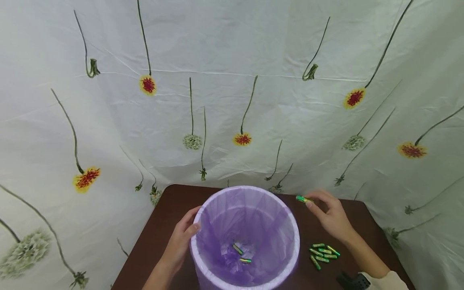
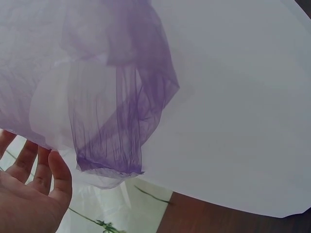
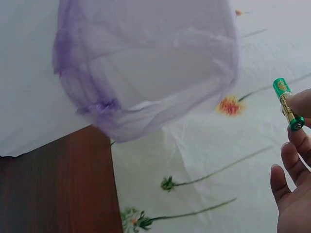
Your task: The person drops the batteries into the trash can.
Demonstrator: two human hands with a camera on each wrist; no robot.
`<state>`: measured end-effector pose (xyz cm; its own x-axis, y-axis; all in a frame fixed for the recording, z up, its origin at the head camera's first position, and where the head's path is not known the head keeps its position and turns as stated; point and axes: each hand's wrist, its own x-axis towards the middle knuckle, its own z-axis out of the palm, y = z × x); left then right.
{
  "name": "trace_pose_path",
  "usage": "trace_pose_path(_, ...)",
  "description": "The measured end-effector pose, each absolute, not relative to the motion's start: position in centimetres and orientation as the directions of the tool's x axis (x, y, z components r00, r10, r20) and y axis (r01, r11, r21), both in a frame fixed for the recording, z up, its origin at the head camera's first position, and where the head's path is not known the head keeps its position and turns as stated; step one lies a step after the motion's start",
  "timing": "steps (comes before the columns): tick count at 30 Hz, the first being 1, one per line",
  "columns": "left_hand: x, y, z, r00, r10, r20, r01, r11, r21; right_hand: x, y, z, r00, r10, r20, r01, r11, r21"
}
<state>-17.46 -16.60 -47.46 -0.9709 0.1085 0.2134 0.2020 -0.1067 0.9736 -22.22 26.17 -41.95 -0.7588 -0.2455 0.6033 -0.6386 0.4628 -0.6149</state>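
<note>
A white trash bin [image 1: 195, 246] with a translucent purple liner [image 1: 214, 229] stands at the table's front. My left hand [image 1: 180, 237] holds the bin's left side, thumb close by the rim and fingers curved along the outer wall. In the left wrist view, the fingers [image 2: 43, 170] reach up to the liner's folded edge. To the right of the bin, my right hand [image 1: 331, 215] pinches a green and gold battery [image 3: 288, 104] between thumb and fingers, raised above the table. Two similar batteries [image 1: 245, 261] lie inside on the liner.
Several green and gold batteries [image 1: 322, 253] lie in a loose group on the dark brown table [image 1: 174, 201], right of the bin. A pale flower-printed cloth [image 1: 224, 48] hangs behind the table and along both sides. A black device [image 1: 353, 280] sits at the right wrist.
</note>
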Motion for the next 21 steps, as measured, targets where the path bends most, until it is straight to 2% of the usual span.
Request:
trace_pose_path(5, -17.5, -16.8, -47.4, -0.975, 0.096, 0.2, 0.191, -0.095, 0.977, -22.8, 24.2, -40.2, -0.77, -0.31, 0.558, -0.636, 0.449, -0.628)
trace_pose_path(21, -17.7, -16.8, -47.7, -0.968, 0.117, 0.224, 0.213, -0.101, 0.972, -25.7, 19.3, -36.8, -0.651, -0.479, 0.588, -0.759, 0.387, -0.524)
